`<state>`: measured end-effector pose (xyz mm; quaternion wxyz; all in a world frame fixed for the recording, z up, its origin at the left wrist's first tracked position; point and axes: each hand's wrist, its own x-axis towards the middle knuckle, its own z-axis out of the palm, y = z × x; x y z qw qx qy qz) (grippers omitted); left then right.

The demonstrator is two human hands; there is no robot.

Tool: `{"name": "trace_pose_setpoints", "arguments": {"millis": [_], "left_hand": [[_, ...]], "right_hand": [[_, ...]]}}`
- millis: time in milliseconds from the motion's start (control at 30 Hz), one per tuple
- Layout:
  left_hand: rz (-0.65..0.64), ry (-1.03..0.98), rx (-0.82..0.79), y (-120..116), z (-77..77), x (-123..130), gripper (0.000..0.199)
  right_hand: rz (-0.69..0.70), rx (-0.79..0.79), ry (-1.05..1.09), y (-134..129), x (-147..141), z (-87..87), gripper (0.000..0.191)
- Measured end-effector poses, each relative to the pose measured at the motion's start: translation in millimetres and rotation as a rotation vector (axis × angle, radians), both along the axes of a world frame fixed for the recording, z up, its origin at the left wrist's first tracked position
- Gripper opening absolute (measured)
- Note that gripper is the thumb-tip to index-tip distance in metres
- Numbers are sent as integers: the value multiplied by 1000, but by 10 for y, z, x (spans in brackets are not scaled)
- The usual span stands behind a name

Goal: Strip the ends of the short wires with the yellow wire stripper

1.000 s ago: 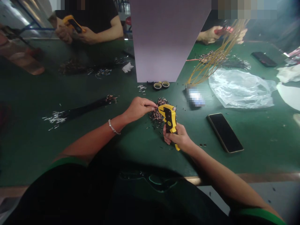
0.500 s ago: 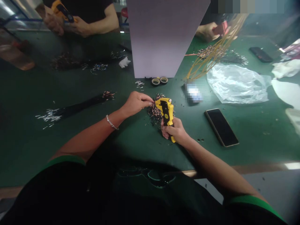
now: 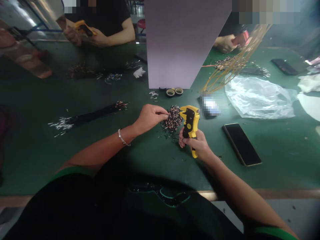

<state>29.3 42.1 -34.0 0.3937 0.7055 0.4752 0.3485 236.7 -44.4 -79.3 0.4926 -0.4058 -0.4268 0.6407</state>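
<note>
My right hand (image 3: 197, 141) is wrapped round the handle of a yellow and black wire stripper (image 3: 191, 121), its head pointing up and left. Between my hands lies a pile of short wire pieces (image 3: 173, 120) with copper and dark bits. My left hand (image 3: 151, 116) pinches thumb and forefinger together at the pile's left edge; whatever is between the fingertips is too small to make out. Its fingertips are apart from the stripper's jaws. To the left, a bundle of black wires (image 3: 93, 113) lies on the table, with bare copper ends toward my left hand.
A pale upright panel (image 3: 182, 43) stands ahead, two tape rolls (image 3: 174, 92) at its foot. At right are a phone (image 3: 242, 144), a clear plastic bag (image 3: 260, 96) and yellow wires (image 3: 225, 73). Co-workers' hands (image 3: 100, 36) hold tools across the green table (image 3: 140, 163).
My right hand has drawn the wire stripper to the right, away from my left fingertips. More of the wire pile shows between them. The whole view has also shifted slightly.
</note>
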Motion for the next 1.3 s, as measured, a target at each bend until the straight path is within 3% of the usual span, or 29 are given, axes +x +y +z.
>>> {"name": "trace_pose_setpoints", "arguments": {"millis": [167,333,633,1100,1300], "left_hand": [[-1,-6,101,-82,68,6,10],[-31,-68,90,-121,90,8,7],[-70,-64,98,-205,47,61,8],[-324,137,656,-377,-171,150,19],[-379,173,685,-442,-206,175,24]], "right_hand": [[1,20,-46,11,36,47,29],[11,21,-47,28,51,85,30],[69,1,159,46,68,154,31],[54,-26,194,18,19,175,31],[32,33,86,-7,-4,160,25]]}}
